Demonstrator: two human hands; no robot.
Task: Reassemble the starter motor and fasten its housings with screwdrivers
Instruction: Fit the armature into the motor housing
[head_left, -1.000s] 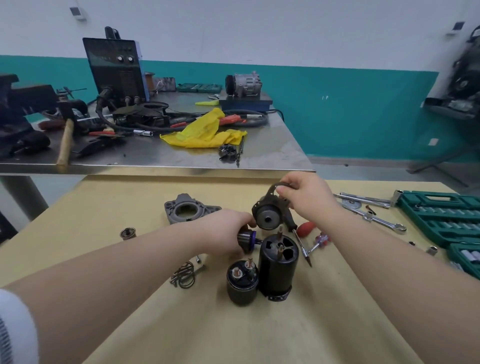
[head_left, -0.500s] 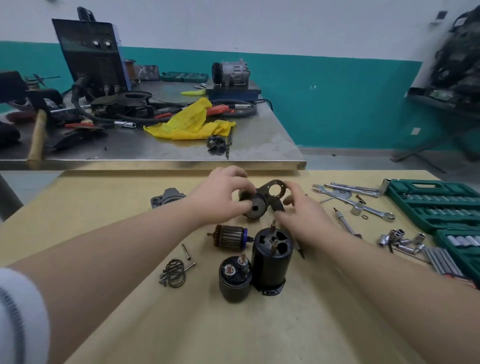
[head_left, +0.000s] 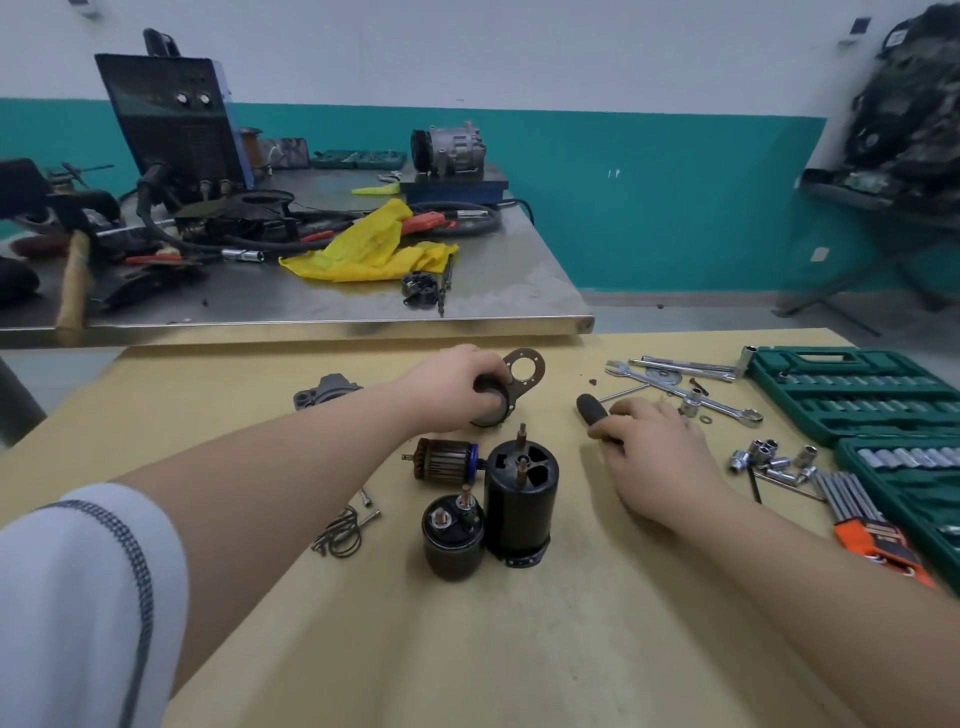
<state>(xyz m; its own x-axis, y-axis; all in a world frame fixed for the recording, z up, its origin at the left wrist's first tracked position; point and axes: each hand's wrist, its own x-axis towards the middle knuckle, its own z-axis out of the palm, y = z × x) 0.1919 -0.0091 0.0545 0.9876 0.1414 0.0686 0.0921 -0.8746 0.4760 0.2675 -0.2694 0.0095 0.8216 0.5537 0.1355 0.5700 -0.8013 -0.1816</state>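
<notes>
Head view shows the left hand with its grip clamped on the end cover, just behind the upright black motor body on the desk. Right hand curls its grip around a black tool handle.

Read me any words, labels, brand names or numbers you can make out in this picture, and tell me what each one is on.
No text is readable.
Welder: front-panel markings by the knobs too blurred to read.
Green socket case: any size markings too small to read.
Orange holder: any print too blurred to read.
</notes>
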